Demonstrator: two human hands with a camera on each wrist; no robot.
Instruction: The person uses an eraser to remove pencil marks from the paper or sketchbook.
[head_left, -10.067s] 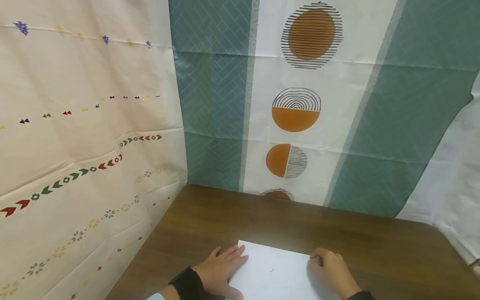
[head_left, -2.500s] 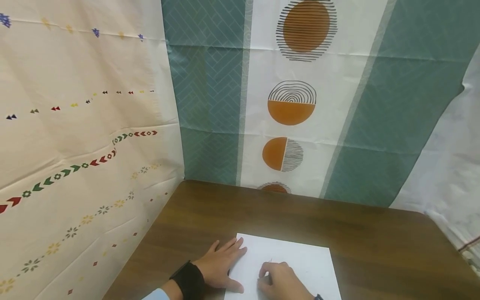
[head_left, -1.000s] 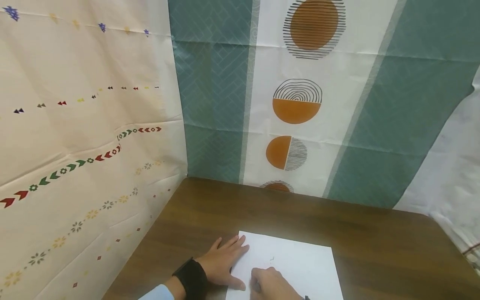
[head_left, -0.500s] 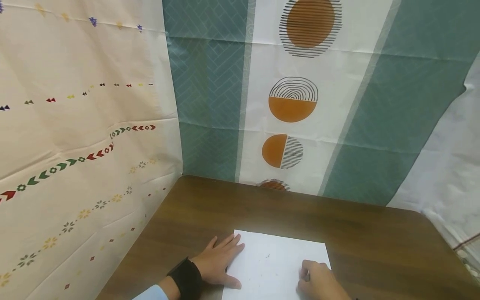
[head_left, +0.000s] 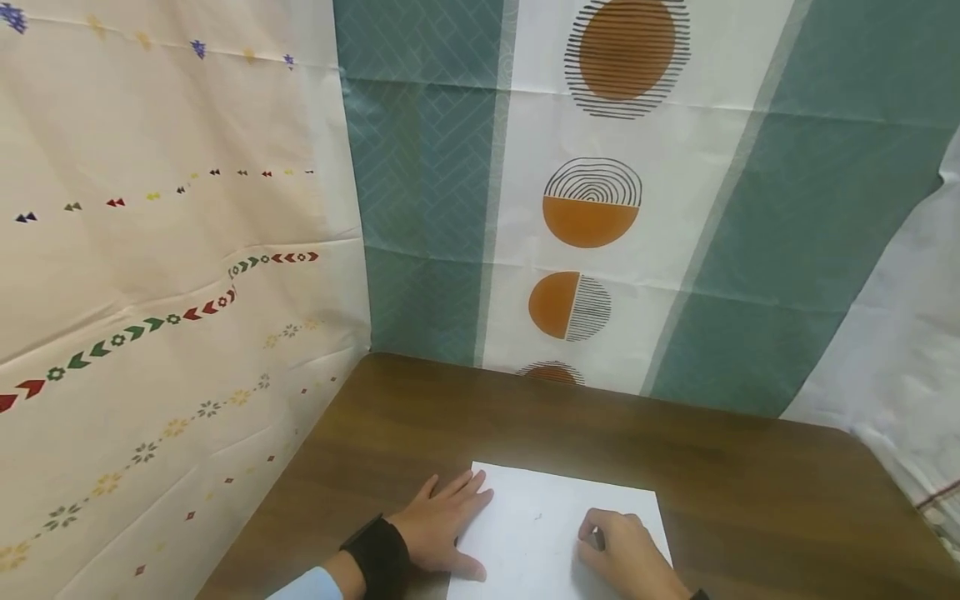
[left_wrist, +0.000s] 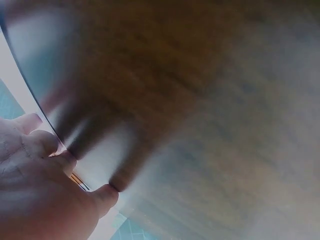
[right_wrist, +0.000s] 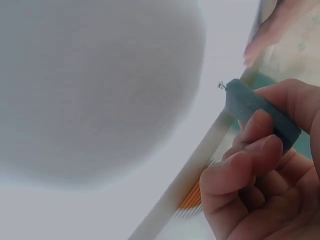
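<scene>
A white sheet of paper (head_left: 525, 492) lies on the brown table, with a small dark mark or crumb (head_left: 537, 517) near its middle. My left hand (head_left: 438, 529) rests spread over the sheet's left edge, thumb apart; in the left wrist view its fingers (left_wrist: 102, 197) touch the surface. My right hand (head_left: 626, 550) is over the right part of the sheet and pinches a dark grey-green eraser (right_wrist: 260, 110) between thumb and fingers. In the right wrist view the eraser's worn tip shows, with dark crumbs (right_wrist: 221, 85) at it. Whether the tip touches the paper I cannot tell.
The wooden table (head_left: 600, 433) extends behind and to both sides of the sheet. A patterned cream cloth (head_left: 187, 250) hangs at the left, a green and white cloth (head_left: 427, 208) at the back, and a white cloth (head_left: 900, 333) at the right.
My right hand has gone from the sheet's right edge to its middle, then left, then back to the right with the eraser. My left hand has stayed on the left edge.
</scene>
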